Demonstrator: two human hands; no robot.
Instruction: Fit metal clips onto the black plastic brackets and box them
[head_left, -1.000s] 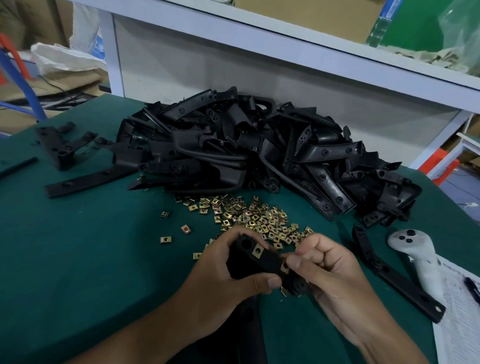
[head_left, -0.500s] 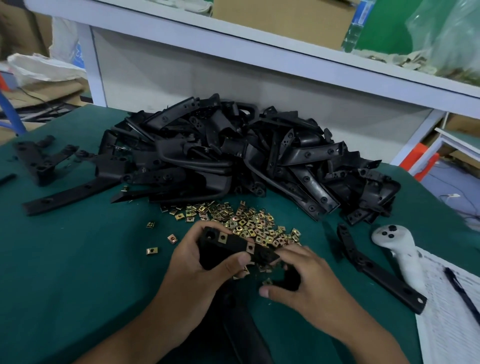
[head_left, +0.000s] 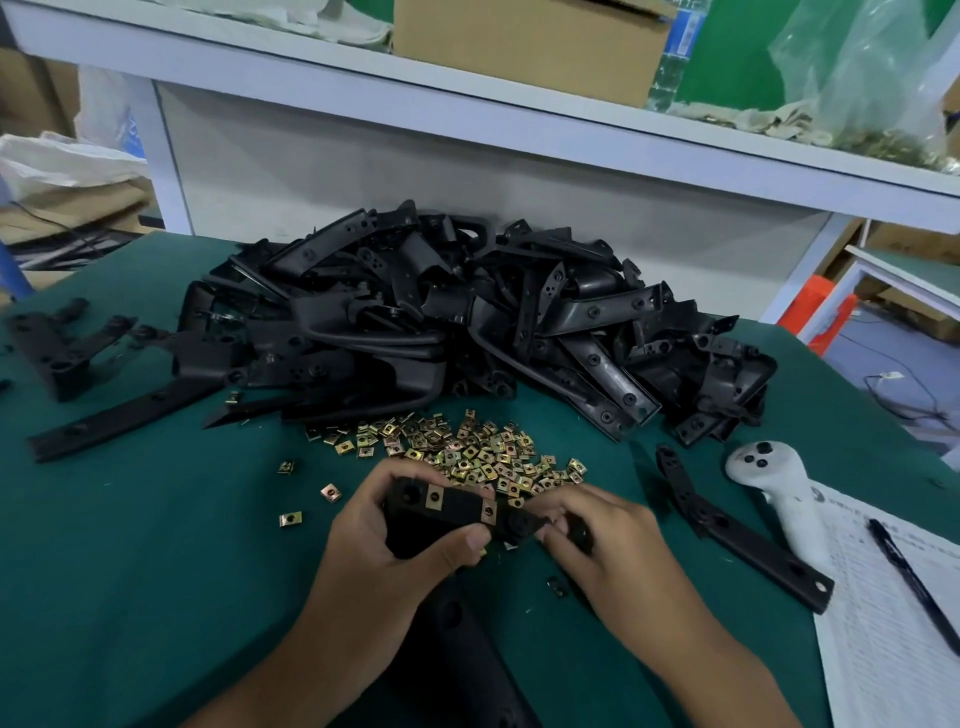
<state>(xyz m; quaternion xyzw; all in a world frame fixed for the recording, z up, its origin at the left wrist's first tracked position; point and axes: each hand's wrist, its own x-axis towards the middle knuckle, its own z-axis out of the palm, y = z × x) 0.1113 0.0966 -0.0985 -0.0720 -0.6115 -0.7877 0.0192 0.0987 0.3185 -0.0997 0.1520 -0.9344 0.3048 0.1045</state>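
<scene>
Both hands grip one black bracket (head_left: 447, 519) just above the green table (head_left: 145, 545) — left hand (head_left: 400, 551) wrapped round its wide end, right hand (head_left: 597, 540) pinching the narrow end. Two brass clips (head_left: 434, 499) sit on it; loose clips (head_left: 467, 447) lie just beyond — before the bracket pile (head_left: 467, 322).

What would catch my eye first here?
A big heap of black brackets sits at the back of the green table, with brass-coloured clips scattered before it. In front, the left hand and right hand grip one bracket already bearing two clips.
</scene>
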